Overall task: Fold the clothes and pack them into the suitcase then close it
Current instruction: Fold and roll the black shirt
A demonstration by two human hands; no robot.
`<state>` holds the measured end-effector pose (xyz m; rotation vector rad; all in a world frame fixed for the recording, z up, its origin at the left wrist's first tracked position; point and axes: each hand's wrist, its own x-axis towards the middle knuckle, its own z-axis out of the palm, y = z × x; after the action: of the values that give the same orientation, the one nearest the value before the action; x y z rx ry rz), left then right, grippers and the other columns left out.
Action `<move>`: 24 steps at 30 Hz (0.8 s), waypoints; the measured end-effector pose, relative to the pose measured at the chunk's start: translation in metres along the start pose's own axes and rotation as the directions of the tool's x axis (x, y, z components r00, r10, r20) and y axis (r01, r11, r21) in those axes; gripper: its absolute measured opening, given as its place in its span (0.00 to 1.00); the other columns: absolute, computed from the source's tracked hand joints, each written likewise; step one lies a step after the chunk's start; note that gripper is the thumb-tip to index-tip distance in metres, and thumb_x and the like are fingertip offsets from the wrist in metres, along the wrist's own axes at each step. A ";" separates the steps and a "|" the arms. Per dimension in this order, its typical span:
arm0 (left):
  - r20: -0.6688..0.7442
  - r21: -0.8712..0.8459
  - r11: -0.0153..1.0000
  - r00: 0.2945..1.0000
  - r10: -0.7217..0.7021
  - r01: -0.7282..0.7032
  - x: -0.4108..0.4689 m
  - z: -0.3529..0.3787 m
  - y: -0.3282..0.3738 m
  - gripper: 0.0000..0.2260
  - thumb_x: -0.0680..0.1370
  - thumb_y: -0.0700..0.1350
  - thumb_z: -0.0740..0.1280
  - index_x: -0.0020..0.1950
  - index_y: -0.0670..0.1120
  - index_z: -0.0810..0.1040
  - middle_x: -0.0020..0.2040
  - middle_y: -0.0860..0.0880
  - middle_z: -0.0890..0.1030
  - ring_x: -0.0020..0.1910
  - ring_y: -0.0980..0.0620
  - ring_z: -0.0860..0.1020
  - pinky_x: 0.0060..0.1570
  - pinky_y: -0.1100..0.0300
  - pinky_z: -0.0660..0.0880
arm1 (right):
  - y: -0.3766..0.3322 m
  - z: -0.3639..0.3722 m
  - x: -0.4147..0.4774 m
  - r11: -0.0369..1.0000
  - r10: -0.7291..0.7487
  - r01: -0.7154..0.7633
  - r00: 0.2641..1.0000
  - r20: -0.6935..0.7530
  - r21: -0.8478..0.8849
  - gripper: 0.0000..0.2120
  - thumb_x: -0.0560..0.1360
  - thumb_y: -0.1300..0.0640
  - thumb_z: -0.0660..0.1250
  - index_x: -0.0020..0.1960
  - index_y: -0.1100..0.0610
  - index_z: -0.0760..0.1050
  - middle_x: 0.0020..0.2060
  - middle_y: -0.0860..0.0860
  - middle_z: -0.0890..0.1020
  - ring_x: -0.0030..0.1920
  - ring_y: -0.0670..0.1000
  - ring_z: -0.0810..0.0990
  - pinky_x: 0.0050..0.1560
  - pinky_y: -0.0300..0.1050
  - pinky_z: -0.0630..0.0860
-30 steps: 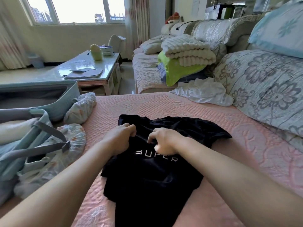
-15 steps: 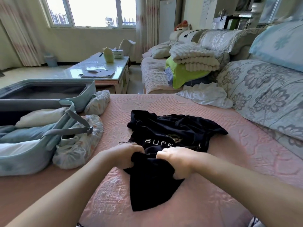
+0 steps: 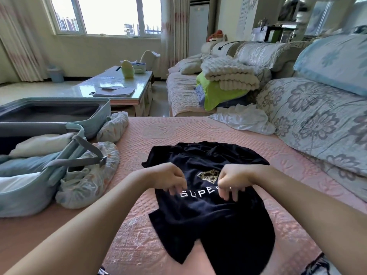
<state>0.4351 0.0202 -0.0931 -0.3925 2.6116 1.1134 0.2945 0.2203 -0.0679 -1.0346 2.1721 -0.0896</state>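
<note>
Pink quilted bedspread [image 3: 198, 132] fills the middle of the head view. Grey floral cushions [image 3: 317, 120] run along its right edge. Pale blue hard suitcase [image 3: 103, 110] lies open at the left edge of the bedspread. Its near half holds folded white and blue clothes [image 3: 39, 153] under grey straps [image 3: 85, 147], and its far half shows a grey lining.

Black T-shirt with white "SUPER" lettering and a gold emblem [image 3: 208, 215] lies spread and rumpled on the bedspread, centre, right of the suitcase and apart from it. Its lower hem is nearest the camera. White crumpled garment [image 3: 244, 120] sits at the far right of the bedspread against the cushions, well apart from the shirt. Two pale printed fabric bundles [image 3: 89, 175] rest against the suitcase's right side.

Left hand [image 3: 168, 177] and right hand [image 3: 234, 179] are on the shirt at either end of the lettering. Fingers are bent down with the tips on the cloth. Cannot tell whether they pinch the fabric or only touch it.
</note>
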 end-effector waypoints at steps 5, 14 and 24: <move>-0.475 0.286 0.945 0.880 -0.005 0.160 0.036 -0.020 -0.030 0.11 0.77 0.40 0.60 0.49 0.55 0.79 0.51 0.50 0.79 0.47 0.49 0.78 0.49 0.56 0.77 | -0.010 -0.012 0.044 0.987 -0.142 0.103 0.913 -0.383 -0.120 0.09 0.74 0.56 0.64 0.44 0.46 0.82 0.41 0.41 0.81 0.44 0.46 0.80 0.45 0.40 0.76; -0.568 0.296 0.839 0.790 -0.230 0.457 0.095 -0.051 -0.081 0.19 0.79 0.47 0.64 0.68 0.43 0.67 0.67 0.40 0.71 0.70 0.40 0.67 0.67 0.49 0.66 | -0.042 -0.043 0.146 0.968 -0.229 0.135 0.823 -0.519 -0.213 0.15 0.81 0.58 0.60 0.64 0.48 0.78 0.62 0.49 0.79 0.60 0.53 0.78 0.60 0.49 0.76; -0.580 0.157 0.986 0.813 0.051 0.051 0.094 -0.068 -0.080 0.09 0.72 0.52 0.72 0.51 0.58 0.83 0.53 0.56 0.80 0.53 0.53 0.79 0.55 0.59 0.74 | -0.048 -0.050 0.238 0.926 -0.282 0.104 0.829 -0.483 -0.362 0.25 0.79 0.53 0.65 0.74 0.45 0.66 0.71 0.51 0.73 0.67 0.57 0.74 0.62 0.50 0.73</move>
<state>0.3664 -0.0956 -0.1336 -0.8085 3.2014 0.8557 0.1938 0.0093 -0.1515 -1.5728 2.6259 -0.1309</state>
